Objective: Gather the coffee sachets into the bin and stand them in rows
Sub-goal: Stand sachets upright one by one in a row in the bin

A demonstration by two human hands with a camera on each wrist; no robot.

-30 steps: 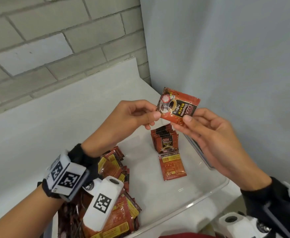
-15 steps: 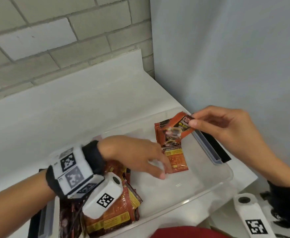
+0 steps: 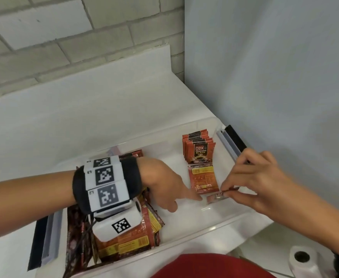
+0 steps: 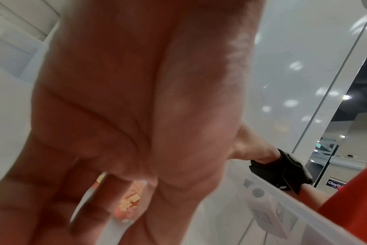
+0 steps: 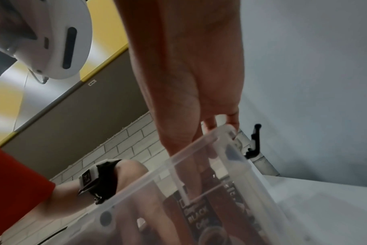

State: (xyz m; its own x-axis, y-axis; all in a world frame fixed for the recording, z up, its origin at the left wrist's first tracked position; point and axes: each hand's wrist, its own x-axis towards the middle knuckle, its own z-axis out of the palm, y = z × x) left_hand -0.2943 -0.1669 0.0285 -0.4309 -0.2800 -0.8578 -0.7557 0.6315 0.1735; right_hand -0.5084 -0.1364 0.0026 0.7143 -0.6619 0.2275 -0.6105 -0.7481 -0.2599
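- My right hand pinches one D2X black coffee sachet by its top edge, low over the floor of the clear plastic bin, near the front wall.
- My left hand holds nothing; fingers extended downward, with the forefinger tip at the near corner of a sachet lying flat on the bin floor.
- Procedure, as I judge it: keep the pinch high on the seal, seat the bottom edge first, then tip the sachet upright against the standing row. Use the left fingers as a backstop so the row does not topple forward.
- The flat sachet blocks the row's front; lift it and stand it as well.
- Risk: thin foil packs slide on smooth plastic; let go only when the pack leans on its neighbour.
- Count: one sachet held, one lying flat, one standing row of roughly eight (edges overlap, exact number unclear).
- One loose heap at the bin's left end, partly under my wrist camera; uncountable.
- One bin; two hands.
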